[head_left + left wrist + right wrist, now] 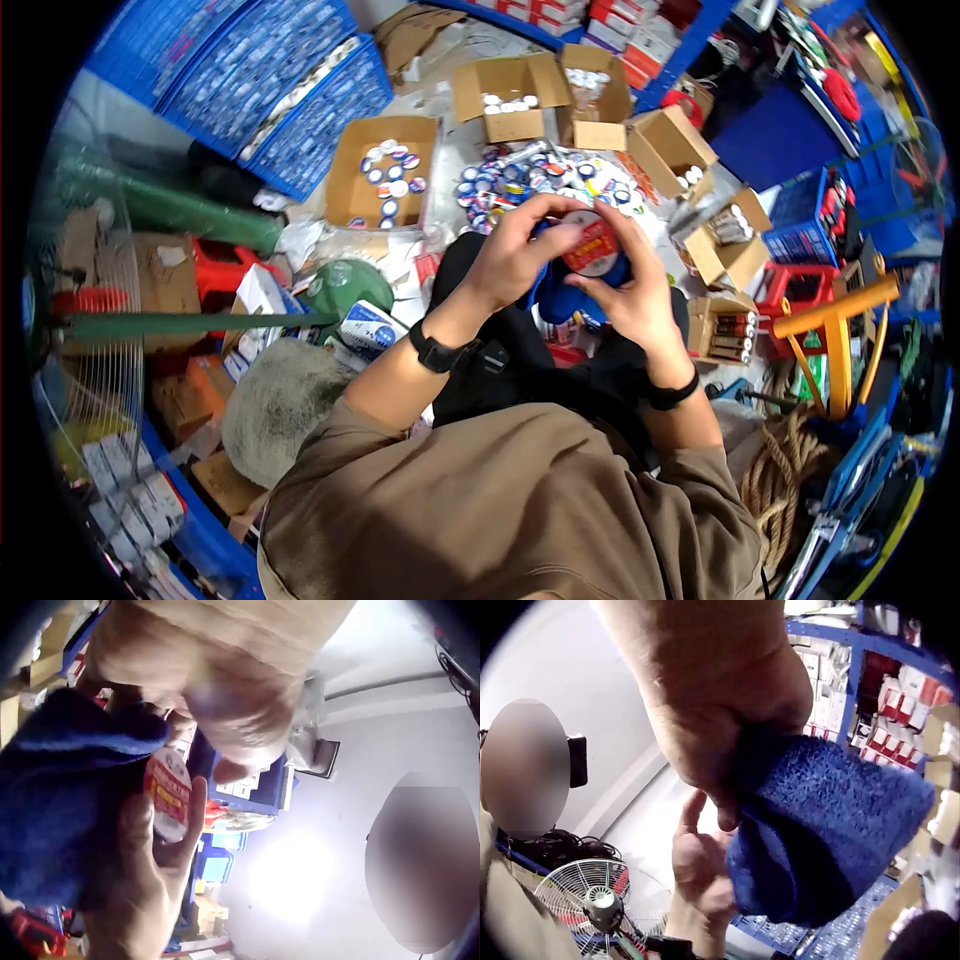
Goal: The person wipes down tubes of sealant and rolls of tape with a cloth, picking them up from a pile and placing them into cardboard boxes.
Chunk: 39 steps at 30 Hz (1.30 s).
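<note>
Both hands meet in front of the body around a small round roll (592,246) with a red and white label, which looks like tape. My right hand (640,298) pinches this roll between thumb and fingers, plainest in the left wrist view. The left hand (512,258) bends its fingers over a fuzzy blue cloth (832,825) at the roll's edge, and its thumb overlaps the label in the head view. Folds of the cloth hang below the roll and between the palms. In the right wrist view the cloth hides the roll and the right fingers.
A heap of labelled rolls (545,180) lies beyond the hands. A cardboard box (345,170) with rolls stands left of it; more open boxes (735,240) stand behind and right. Blue crates (265,90), a green fan stand (200,322) and an orange wooden frame (838,310) flank the seated person.
</note>
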Tool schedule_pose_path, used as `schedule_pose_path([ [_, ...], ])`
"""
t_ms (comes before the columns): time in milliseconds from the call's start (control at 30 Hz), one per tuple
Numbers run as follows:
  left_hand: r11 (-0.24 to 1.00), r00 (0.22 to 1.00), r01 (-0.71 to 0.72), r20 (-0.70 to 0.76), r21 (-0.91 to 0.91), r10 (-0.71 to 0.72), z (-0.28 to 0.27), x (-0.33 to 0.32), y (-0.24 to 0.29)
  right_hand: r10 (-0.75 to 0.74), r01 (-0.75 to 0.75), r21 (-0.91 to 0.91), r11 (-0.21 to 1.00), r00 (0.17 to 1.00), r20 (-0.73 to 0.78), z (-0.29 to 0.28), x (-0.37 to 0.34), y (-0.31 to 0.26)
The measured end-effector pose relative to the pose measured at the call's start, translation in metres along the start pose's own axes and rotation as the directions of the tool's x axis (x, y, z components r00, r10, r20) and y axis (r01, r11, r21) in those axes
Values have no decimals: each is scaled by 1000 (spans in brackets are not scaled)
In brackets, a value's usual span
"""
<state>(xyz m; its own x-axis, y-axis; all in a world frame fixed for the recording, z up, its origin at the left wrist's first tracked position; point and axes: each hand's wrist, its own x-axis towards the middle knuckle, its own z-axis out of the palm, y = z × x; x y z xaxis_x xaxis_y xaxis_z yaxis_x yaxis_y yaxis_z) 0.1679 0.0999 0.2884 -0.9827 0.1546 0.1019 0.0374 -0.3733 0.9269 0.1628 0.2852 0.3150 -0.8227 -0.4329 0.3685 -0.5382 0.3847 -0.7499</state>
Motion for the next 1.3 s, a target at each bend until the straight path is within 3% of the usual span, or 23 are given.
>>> schedule_pose_path([
  [33,955,999,-2,39,296,-10,-10,0,3,13,-14,23,1000,1000,19,2,0,5],
  [67,883,996,-90,59,460,71,-20,5,-4,30,-32,42,999,999,38,5,0,9],
  [100,916,1000,-1,19,401,-8,-29,6,-6,29,-29,22,999,999,35,9,2,10],
  [133,939,996,87,-10,332,-89,-38,7,-9,155,-156,44,987,987,39,13,3,7],
  [200,980,980,-9,-193,201,48,-77,19,-40,287,-296,72,953,952,110,18,3,21],
  [267,971,849,240,-482,-14,-217,-114,21,-35,278,-289,115,950,955,104,17,4,36],
  [333,943,726,303,-607,-138,-322,-174,18,-55,452,-472,93,877,874,178,13,5,45],
  [400,913,610,353,-690,-204,-390,-242,12,-86,478,-499,151,853,865,155,14,3,54],
  [467,930,548,267,-754,-254,-363,-313,6,-123,468,-483,205,852,876,118,12,1,67],
  [500,951,589,197,-746,-240,-311,-327,0,-120,461,-470,229,852,882,95,12,2,65],
  [533,924,456,316,-820,-214,-346,-326,1,-108,416,-419,212,883,907,57,13,2,73],
  [600,801,242,500,-834,-330,-496,-326,-1,-94,456,-442,334,833,889,40,13,2,79],
  [667,830,475,513,-733,-219,-487,-325,-8,-106,480,-446,388,807,877,11,14,3,74],
  [767,867,679,479,-568,-140,-466,-258,-9,-87,526,-445,527,724,850,-5,14,1,69],
  [867,899,882,432,-245,74,-403,-180,-16,-63,528,-397,666,632,849,7,9,-1,62],
  [933,879,901,431,-43,206,-432,-134,-17,-44,565,-382,766,518,825,30,3,8,42],
  [1000,961,951,257,152,101,-270,-96,-26,-30,558,-353,826,439,828,57,-4,17,30],
  [1067,990,953,141,271,8,-138,-68,-33,-20,484,-357,837,416,866,128,-9,29,-1],
  [1100,982,970,54,244,-180,-9,-44,-32,-10,429,-355,833,424,889,160,-10,33,-10],
  [1133,980,975,-69,193,-186,105,-36,-33,-11,372,-353,830,432,908,192,-10,36,-15],
  [1200,986,993,-106,-67,-128,98,-21,-30,-1,289,-314,821,477,938,190,-9,39,-19],
  [1300,957,952,-263,-197,-125,236,-2,-22,23,335,-290,878,381,928,161,-14,36,-26],
])
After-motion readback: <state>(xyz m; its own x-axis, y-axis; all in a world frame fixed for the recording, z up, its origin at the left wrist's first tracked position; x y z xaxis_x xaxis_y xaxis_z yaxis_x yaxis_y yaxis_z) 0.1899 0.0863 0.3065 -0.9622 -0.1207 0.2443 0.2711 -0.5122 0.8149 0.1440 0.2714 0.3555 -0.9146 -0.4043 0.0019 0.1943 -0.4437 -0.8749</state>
